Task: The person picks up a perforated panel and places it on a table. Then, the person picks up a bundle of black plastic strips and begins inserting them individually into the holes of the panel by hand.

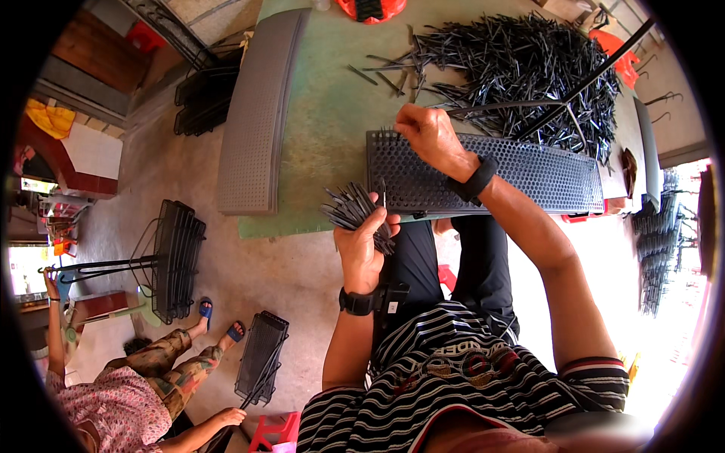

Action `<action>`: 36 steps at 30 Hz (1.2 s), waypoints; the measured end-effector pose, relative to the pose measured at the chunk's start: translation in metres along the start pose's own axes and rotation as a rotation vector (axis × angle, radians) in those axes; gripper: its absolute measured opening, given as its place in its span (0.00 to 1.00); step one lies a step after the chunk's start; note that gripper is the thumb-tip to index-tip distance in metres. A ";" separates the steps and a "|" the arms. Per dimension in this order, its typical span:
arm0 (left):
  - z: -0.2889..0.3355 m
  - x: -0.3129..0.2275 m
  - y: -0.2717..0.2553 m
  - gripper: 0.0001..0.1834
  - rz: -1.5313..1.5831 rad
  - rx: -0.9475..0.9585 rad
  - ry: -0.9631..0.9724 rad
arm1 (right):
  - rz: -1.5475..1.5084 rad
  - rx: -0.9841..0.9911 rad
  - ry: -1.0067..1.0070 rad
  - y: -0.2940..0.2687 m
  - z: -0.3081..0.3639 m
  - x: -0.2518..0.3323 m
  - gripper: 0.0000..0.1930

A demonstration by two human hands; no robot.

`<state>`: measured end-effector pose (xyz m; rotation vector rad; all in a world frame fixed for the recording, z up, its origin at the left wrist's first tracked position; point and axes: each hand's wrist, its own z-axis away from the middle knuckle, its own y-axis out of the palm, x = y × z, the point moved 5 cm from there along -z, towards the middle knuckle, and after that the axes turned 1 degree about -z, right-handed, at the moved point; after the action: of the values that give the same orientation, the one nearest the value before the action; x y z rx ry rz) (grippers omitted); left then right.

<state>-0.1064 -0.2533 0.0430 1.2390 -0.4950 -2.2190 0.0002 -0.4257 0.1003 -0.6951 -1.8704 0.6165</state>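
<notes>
Pale floor is spreading around a green-topped desk (325, 113), where a large heap of black strips (521, 68) is lying toward the far right and a long grey perforated panel (260, 121) is lying along the left side. Along the near edge, a black perforated panel (521, 175) is resting lengthwise, and a black rod frame (604, 73) is stretching from behind it over the heap. The left hand (364, 245) is holding a thick bundle of dark strips (347, 207), fanned out, just beside the black panel's left end. The right hand (430, 134) is bending its fingers over that same end; whether they are gripping a strip, I cannot tell. At the lower left, a co-worker (113, 408) is gripping dark rods near a black basket (262, 355) that is standing on the floor
</notes>
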 end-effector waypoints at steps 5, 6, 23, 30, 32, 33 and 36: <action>-0.001 0.002 -0.001 0.14 0.017 0.008 -0.019 | -0.052 0.142 0.164 0.002 0.012 0.017 0.11; -0.001 0.001 -0.001 0.14 0.010 0.015 -0.018 | -0.222 0.338 0.316 0.008 0.020 0.025 0.11; 0.002 -0.002 -0.003 0.11 -0.079 0.023 0.031 | -0.312 -0.139 0.074 -0.001 0.004 0.025 0.07; 0.002 0.000 -0.007 0.07 -0.066 0.002 0.001 | -0.014 0.018 -0.136 0.014 -0.001 0.026 0.05; 0.002 0.001 -0.008 0.07 -0.064 0.000 -0.014 | 0.093 0.054 -0.205 0.015 -0.003 0.032 0.04; 0.002 0.001 -0.009 0.07 -0.063 -0.001 -0.021 | 0.133 0.067 -0.208 0.013 -0.005 0.035 0.04; 0.002 0.001 -0.007 0.07 -0.061 0.012 -0.029 | 0.177 0.117 -0.236 0.014 -0.008 0.036 0.03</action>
<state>-0.1101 -0.2481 0.0393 1.2450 -0.4883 -2.2910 -0.0012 -0.3901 0.1163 -0.7414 -1.9824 0.9489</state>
